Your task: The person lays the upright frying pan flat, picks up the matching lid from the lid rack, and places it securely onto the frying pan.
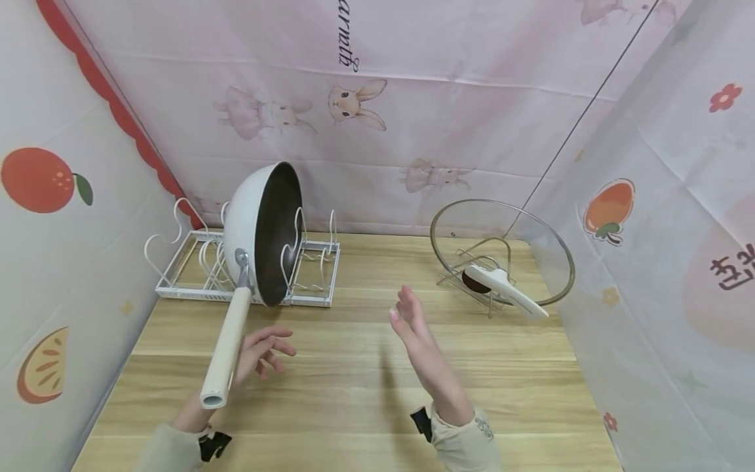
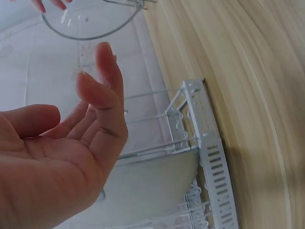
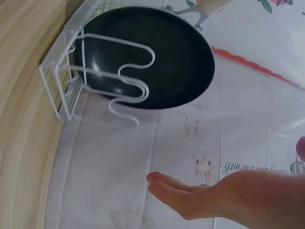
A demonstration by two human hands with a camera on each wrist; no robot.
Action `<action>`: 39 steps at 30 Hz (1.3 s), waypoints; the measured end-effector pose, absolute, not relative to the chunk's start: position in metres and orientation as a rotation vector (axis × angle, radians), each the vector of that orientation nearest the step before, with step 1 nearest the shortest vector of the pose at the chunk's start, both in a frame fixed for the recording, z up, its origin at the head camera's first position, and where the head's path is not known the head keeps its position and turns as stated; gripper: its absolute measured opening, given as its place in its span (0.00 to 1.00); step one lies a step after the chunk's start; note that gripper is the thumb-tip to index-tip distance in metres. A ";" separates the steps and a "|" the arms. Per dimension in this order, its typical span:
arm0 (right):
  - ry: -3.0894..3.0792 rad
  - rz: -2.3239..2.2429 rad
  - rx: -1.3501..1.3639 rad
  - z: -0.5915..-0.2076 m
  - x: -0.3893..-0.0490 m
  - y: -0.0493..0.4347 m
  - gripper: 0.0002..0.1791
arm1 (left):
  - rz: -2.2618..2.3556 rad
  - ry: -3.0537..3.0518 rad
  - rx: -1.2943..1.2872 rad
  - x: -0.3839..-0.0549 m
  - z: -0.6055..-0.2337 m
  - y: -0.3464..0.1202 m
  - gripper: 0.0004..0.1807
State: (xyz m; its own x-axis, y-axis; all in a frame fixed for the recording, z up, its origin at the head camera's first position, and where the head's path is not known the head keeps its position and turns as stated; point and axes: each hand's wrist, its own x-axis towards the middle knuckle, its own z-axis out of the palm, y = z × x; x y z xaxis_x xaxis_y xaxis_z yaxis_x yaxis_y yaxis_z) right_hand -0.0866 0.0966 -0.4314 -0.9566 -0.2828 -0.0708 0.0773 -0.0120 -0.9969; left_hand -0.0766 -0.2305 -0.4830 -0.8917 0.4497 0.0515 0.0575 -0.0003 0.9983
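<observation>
A white frying pan point(image 1: 240, 216) with a dark inside stands on edge in a white wire rack point(image 1: 312, 301) at the left. Its long pale handle point(image 1: 227, 347) points toward me and passes over my left wrist in the head view. Below the rack, my left hand point(image 1: 262, 351) hovers with loosely bent fingers and holds nothing. My right hand point(image 1: 421, 341) is raised over the middle of the table, fingers fairly straight, palm facing left, also holding nothing. A glass lid point(image 1: 557, 249) with a white handle point(image 1: 504, 288) leans upright in a small wire stand point(image 1: 448, 278) at the right.
The wooden tabletop point(image 1: 354, 393) lies under everything. Printed cloth walls enclose it: a pink one with rabbits point(image 1: 377, 151) at the back, fruit-printed ones at left point(image 1: 35, 262) and right point(image 1: 649, 314). Black straps sit at both wrists.
</observation>
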 end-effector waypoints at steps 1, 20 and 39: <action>1.987 -2.081 -0.219 -0.432 -0.087 0.092 0.41 | 1.976 1.970 0.558 -0.077 -0.486 -0.234 0.21; 1.362 -2.314 -0.041 -0.423 -0.077 -0.014 0.24 | 2.116 1.317 0.325 -0.088 -0.455 -0.288 0.36; 0.793 -2.178 0.118 -0.395 -0.045 -0.094 0.24 | 2.113 0.911 0.125 -0.107 -0.413 -0.281 0.38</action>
